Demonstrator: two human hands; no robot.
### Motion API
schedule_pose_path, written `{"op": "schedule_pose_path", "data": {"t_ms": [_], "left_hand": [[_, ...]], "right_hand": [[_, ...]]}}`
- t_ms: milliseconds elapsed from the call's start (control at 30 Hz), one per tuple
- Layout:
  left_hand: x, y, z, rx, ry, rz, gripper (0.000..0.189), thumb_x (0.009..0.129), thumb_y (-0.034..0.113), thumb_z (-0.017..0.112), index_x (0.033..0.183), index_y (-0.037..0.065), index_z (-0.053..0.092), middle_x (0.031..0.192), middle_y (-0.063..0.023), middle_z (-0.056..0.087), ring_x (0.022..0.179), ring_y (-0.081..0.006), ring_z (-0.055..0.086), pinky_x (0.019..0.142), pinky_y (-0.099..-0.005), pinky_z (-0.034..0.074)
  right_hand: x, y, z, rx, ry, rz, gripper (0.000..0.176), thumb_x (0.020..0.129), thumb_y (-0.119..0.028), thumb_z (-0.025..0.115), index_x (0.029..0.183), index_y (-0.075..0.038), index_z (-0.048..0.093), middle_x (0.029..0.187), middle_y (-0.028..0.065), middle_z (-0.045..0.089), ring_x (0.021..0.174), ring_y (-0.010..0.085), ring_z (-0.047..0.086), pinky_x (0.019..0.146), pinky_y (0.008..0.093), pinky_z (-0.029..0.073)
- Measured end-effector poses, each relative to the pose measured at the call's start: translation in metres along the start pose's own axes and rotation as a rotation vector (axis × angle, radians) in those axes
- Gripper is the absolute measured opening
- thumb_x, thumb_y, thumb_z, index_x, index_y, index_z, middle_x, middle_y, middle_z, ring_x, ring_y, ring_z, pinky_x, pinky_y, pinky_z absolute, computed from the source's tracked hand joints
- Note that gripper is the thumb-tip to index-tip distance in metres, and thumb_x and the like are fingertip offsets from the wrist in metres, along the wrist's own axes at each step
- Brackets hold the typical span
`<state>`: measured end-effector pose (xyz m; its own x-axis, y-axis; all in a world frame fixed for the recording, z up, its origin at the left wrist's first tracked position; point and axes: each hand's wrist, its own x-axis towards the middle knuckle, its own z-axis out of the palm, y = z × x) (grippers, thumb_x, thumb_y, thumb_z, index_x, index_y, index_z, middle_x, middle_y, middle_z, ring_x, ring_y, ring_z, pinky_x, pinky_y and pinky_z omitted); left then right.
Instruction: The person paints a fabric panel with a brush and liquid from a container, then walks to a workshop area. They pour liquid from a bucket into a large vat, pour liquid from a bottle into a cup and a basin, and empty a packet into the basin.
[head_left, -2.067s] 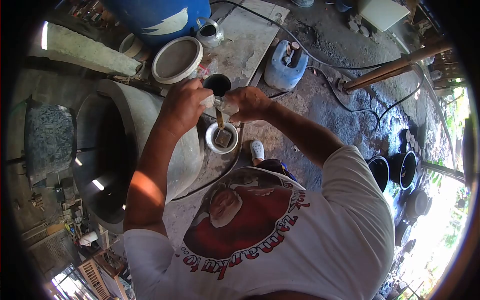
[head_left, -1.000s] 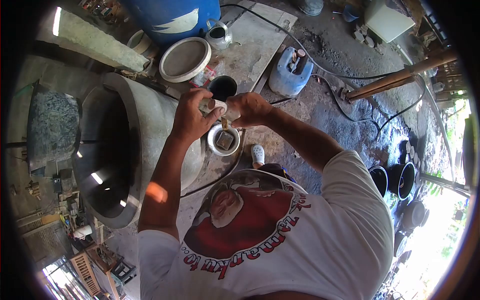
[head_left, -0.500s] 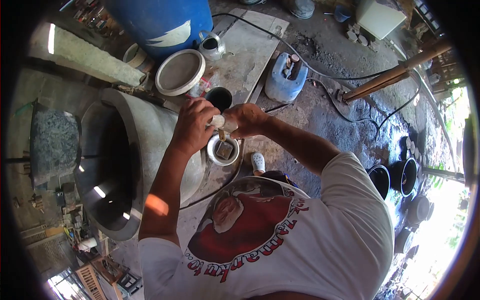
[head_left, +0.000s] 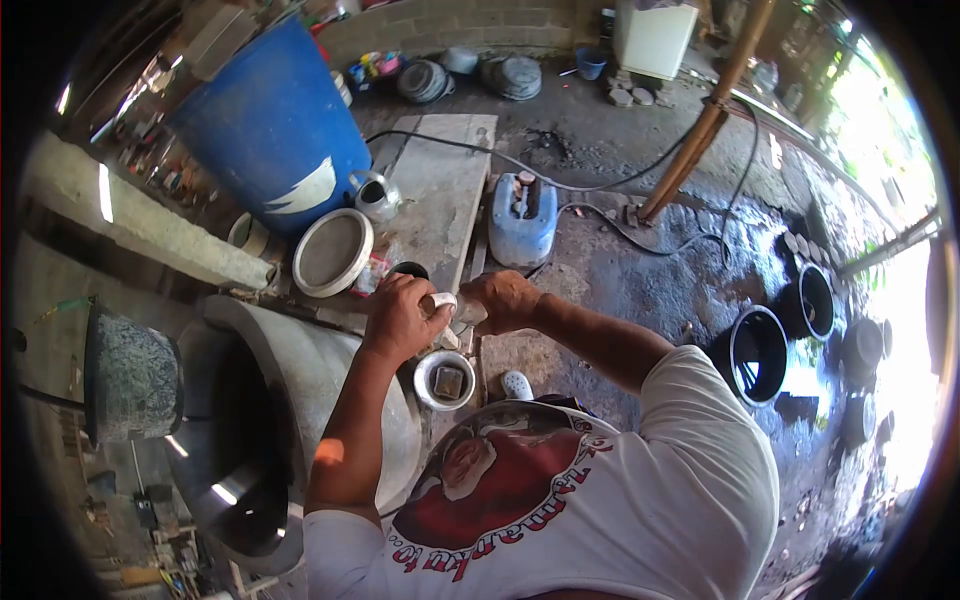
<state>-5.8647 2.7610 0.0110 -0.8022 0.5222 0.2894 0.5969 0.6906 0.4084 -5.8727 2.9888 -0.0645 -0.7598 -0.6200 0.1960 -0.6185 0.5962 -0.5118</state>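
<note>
Where left hand meets right hand, closed grips clasp one container

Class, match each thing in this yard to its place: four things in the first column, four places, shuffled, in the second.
1 barrel
2 metal bowl
3 jerrycan
4 white container

A held between left hand and right hand
B on the ground beneath the hands
C just right of the grey board
D behind the kettle

Pairs: 1-D, 2-B, 3-C, 4-A
</note>
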Motion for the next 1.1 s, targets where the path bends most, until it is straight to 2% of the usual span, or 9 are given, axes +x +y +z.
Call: {"op": "schedule_pose_path", "data": {"t_ms": [100, 167, 333, 367, 567, 733, 833, 1033, 1100], "left_hand": [[0.000, 0.034, 0.004, -0.008, 0.055, 0.040, 0.025, 0.072, 0.023, 0.082, 0.081, 0.006, 0.066, 0.078, -0.0119, 0.064, 0.085, -0.0336, 0.061, 0.079, -0.0456, 0.048], [-0.002, 0.061, 0.004, -0.096, 0.123, 0.155, 0.025, 0.074, 0.012, 0.081, 0.091, 0.002, 0.067, 0.081, -0.0128, 0.064, 0.079, -0.0319, 0.060, 0.074, -0.0436, 0.049], [-0.013, 0.108, 0.028, -0.320, 0.085, -0.004, 0.034, 0.075, 0.017, 0.083, 0.103, 0.003, 0.070, 0.094, -0.0147, 0.071, 0.091, -0.0299, 0.068, 0.082, -0.0372, 0.053], [-0.014, 0.118, 0.036, -0.378, 0.067, -0.043, 0.034, 0.075, 0.016, 0.083, 0.104, 0.003, 0.070, 0.097, -0.0137, 0.071, 0.092, -0.0257, 0.068, 0.083, -0.0352, 0.052], [-0.010, 0.107, 0.120, -0.913, -0.016, -0.192, 0.040, 0.083, 0.006, 0.079, 0.117, -0.001, 0.059, 0.108, -0.0070, 0.066, 0.098, -0.0149, 0.063, 0.088, -0.0286, 0.050], [-0.020, 0.107, 0.148, -0.965, -0.082, -0.200, 0.041, 0.087, 0.001, 0.073, 0.125, -0.001, 0.058, 0.116, -0.0086, 0.064, 0.105, -0.0169, 0.061, 0.095, -0.0297, 0.048], [-0.021, 0.101, 0.160, -0.753, -0.117, -0.212, 0.041, 0.092, 0.003, 0.067, 0.131, -0.003, 0.056, 0.122, -0.0097, 0.063, 0.112, -0.0181, 0.060, 0.099, -0.0316, 0.046], [0.003, 0.129, 0.214, -0.649, -0.067, -0.291, 0.034, 0.091, 0.004, 0.067, 0.123, -0.004, 0.059, 0.120, -0.0111, 0.064, 0.107, -0.0192, 0.062, 0.097, -0.0324, 0.048], [0.014, 0.146, 0.244, -0.657, -0.069, -0.301, 0.034, 0.089, 0.002, 0.068, 0.122, -0.004, 0.059, 0.118, -0.0117, 0.064, 0.105, -0.0194, 0.063, 0.096, -0.0326, 0.049]], "right_hand": [[-0.040, -0.010, -0.016, -0.038, 0.053, 0.077, 0.046, 0.062, -0.027, 0.081, 0.099, -0.007, 0.064, 0.092, 0.0146, 0.070, 0.090, 0.0368, 0.068, 0.077, 0.0454, 0.054], [-0.069, -0.019, -0.023, -0.050, 0.090, 0.128, 0.046, 0.062, -0.028, 0.082, 0.099, -0.007, 0.064, 0.092, 0.0148, 0.070, 0.090, 0.0372, 0.068, 0.077, 0.0454, 0.054], [-0.153, -0.030, -0.037, -0.095, 0.218, 0.289, 0.058, 0.061, -0.032, 0.087, 0.107, -0.006, 0.063, 0.094, 0.0172, 0.070, 0.091, 0.0391, 0.068, 0.077, 0.0475, 0.053], [-0.176, -0.028, -0.036, -0.097, 0.252, 0.326, 0.058, 0.061, -0.033, 0.087, 0.107, -0.006, 0.063, 0.092, 0.0174, 0.070, 0.090, 0.0396, 0.068, 0.076, 0.0474, 0.053], [-0.303, -0.047, -0.053, -0.044, 0.429, 0.663, 0.054, 0.060, -0.037, 0.086, 0.096, -0.005, 0.062, 0.086, 0.0172, 0.068, 0.086, 0.0405, 0.066, 0.073, 0.0483, 0.050], [-0.409, -0.028, -0.048, -0.108, 0.557, 0.786, 0.053, 0.060, -0.040, 0.084, 0.095, -0.006, 0.062, 0.087, 0.0171, 0.066, 0.087, 0.0395, 0.066, 0.073, 0.0486, 0.050], [-0.477, -0.022, -0.050, -0.114, 0.601, 0.937, 0.053, 0.060, -0.040, 0.084, 0.095, -0.007, 0.063, 0.086, 0.0171, 0.066, 0.086, 0.0392, 0.066, 0.073, 0.0483, 0.050], [-0.652, 0.065, -0.025, -0.298, 0.617, 1.086, 0.054, 0.061, -0.045, 0.084, 0.096, -0.008, 0.066, 0.090, 0.0158, 0.068, 0.089, 0.0363, 0.067, 0.076, 0.0457, 0.052], [-0.696, 0.063, -0.050, -0.266, 0.552, 1.205, 0.054, 0.061, -0.045, 0.083, 0.097, -0.008, 0.066, 0.092, 0.0156, 0.069, 0.092, 0.0355, 0.067, 0.080, 0.0450, 0.052]]}}
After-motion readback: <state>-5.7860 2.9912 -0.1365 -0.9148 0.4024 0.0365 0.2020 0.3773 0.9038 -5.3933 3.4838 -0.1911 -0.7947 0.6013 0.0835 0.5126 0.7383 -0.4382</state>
